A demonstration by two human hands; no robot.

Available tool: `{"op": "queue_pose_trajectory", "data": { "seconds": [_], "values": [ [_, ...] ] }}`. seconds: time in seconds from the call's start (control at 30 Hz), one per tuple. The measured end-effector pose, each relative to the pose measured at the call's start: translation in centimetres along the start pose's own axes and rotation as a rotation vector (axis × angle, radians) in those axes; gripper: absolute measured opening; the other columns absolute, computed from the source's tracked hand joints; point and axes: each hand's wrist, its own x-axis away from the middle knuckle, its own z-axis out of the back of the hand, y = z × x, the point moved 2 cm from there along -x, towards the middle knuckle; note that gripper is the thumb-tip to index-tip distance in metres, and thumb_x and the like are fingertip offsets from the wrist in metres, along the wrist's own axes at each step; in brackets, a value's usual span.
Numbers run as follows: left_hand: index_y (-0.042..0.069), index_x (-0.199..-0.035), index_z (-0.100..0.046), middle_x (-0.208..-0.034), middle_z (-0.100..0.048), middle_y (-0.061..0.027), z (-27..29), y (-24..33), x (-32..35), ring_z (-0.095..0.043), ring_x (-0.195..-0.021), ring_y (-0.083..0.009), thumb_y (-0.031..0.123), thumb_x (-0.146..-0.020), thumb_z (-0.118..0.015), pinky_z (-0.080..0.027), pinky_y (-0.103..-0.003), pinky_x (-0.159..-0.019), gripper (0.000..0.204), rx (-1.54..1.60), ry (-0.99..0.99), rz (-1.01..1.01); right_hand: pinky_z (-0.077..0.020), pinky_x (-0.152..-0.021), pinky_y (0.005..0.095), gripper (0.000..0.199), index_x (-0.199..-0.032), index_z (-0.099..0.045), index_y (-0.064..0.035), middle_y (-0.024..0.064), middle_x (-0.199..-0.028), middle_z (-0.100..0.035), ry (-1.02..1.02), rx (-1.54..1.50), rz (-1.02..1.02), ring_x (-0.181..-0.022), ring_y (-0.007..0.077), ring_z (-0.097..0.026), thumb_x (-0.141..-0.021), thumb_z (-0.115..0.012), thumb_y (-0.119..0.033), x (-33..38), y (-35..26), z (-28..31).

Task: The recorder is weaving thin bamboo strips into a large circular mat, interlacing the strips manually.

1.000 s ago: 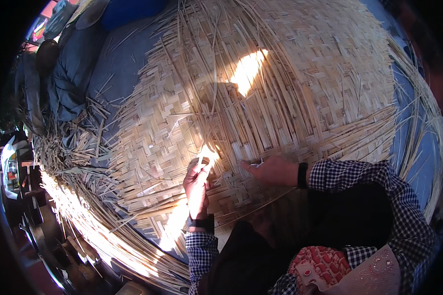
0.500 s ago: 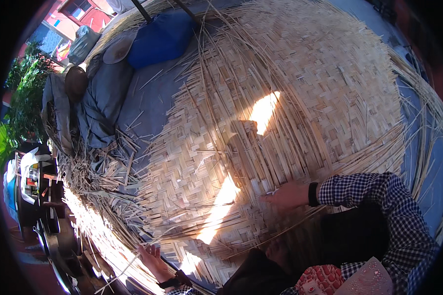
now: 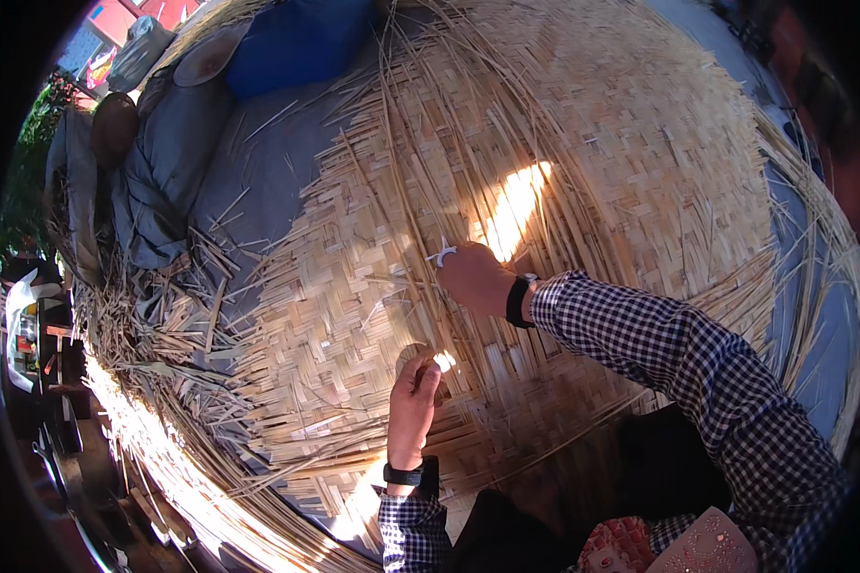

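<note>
A broad woven mat of pale split strips lies in front of me, with loose long strips bunched across its middle. My right hand is closed over these strips near the mat's centre. A small white forked thing shows at its fingers; its kind is hard to make out. Nearer to me, my left hand is above the weave with thumb and fingers curled together. What it pinches, if anything, I cannot make out. A patch of sunlight falls by its fingertips.
Cut scraps of strip are heaped left of the mat, beside dark grey cloth and a brown round hat-like thing. A blue shape stands at the far edge. Longer strips lie along the right side.
My left hand has come up and right from the lower left onto the mat, its fingers now curled. My right hand has moved farther out and left. The view has shifted slightly.
</note>
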Motion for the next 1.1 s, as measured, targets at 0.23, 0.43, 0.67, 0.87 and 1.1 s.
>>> {"op": "queue_pose_trajectory", "data": {
  "seconds": [0.23,0.43,0.67,0.87,1.1],
  "values": [
    [0.008,-0.128,-0.056,-0.085,-0.055,0.0036,-1.3,-0.6,-1.8,-0.050,-0.069,-0.0049,0.034,-0.096,-0.067,-0.044,-0.023,-0.060,0.043,0.153,0.017,0.078,-0.0496,-0.059,0.0356,0.016,-0.080,-0.071,-0.0122,0.0063,-0.069,-0.064,0.218,-1.083,-0.515,-0.070,0.0197,-0.066,-0.084,-0.058,-0.020,-0.1,3.6,3.8],
    [0.007,-0.117,-0.063,-0.079,-0.061,0.0021,-1.7,-0.5,-4.2,-0.056,-0.070,-0.0065,0.009,-0.086,-0.077,-0.048,-0.024,-0.067,0.034,0.190,-0.027,0.081,-0.0392,-0.061,0.0249,0.017,-0.084,-0.060,-0.0058,-0.0019,-0.078,-0.055,0.607,-1.619,-0.080,-0.066,0.0077,-0.046,-0.095,-0.057,-0.019,7.8,8.2,14.2],
    [0.000,-0.147,-0.038,-0.140,-0.051,-0.0175,-2.9,1.7,-2.9,-0.053,-0.125,-0.0233,0.004,-0.077,-0.080,-0.050,-0.033,-0.098,0.082,0.233,-0.158,-0.217,-0.0532,-0.068,0.0472,0.034,-0.113,-0.058,-0.0094,0.0151,-0.085,-0.065,-0.683,-0.539,0.262,-0.078,0.0357,-0.067,-0.092,-0.064,-0.036,27.3,2.7,6.3],
    [0.000,-0.150,-0.027,-0.146,-0.033,-0.0258,-4.0,3.3,1.4,-0.034,-0.135,-0.0397,0.019,-0.080,-0.077,-0.029,-0.049,-0.114,0.088,-0.570,0.459,-0.396,-0.0510,-0.069,0.0492,0.030,-0.118,-0.056,-0.0101,0.0175,-0.086,-0.063,-0.531,-0.710,-0.023,-0.080,0.0388,-0.064,-0.096,-0.059,-0.030,35.4,0.5,-0.4],
    [-0.001,-0.146,-0.037,-0.146,-0.042,-0.0219,-14.0,-2.5,7.0,-0.036,-0.137,-0.0382,0.023,-0.087,-0.070,-0.030,-0.048,-0.113,0.071,-1.029,0.075,-0.626,-0.0519,-0.073,0.0499,0.043,-0.135,-0.048,-0.0089,0.0205,-0.093,-0.065,-0.261,-0.888,-0.022,-0.086,0.0399,-0.065,-0.095,-0.059,-0.022,36.8,-0.7,-1.8]
  ]
}}
